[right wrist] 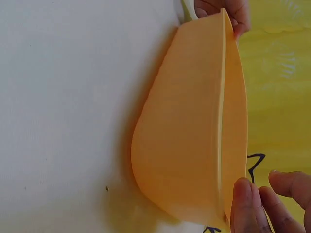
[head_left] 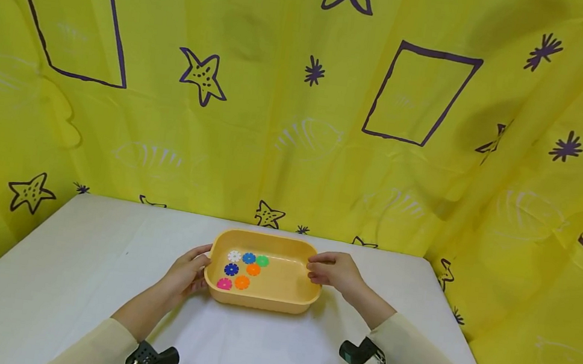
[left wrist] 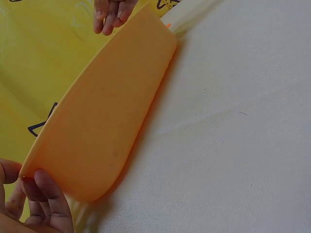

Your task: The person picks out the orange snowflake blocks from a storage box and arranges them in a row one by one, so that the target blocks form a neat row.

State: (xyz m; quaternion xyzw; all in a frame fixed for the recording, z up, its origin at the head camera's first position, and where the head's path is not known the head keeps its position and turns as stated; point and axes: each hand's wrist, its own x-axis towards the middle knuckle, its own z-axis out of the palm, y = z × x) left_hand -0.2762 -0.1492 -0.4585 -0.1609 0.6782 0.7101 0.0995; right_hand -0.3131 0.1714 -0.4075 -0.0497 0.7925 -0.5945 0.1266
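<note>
A yellow-orange plastic basin with rounded corners sits on the white table. Several flower-shaped plastic discs lie inside toward its left half: a white disc, a blue disc, a green disc, a dark blue disc, two orange ones and a pink disc. My left hand grips the basin's left end, thumb at the rim and fingers against the outer wall. At the opposite end, my right hand reaches over the rim with loosely bent fingers, its thumb apart from them.
White cloth covers the table. A yellow curtain with purple stars and frames hangs behind and along both sides. Dark wrist cameras stick out from both sleeves. In the left wrist view, a small orange bit shows past the basin's far end.
</note>
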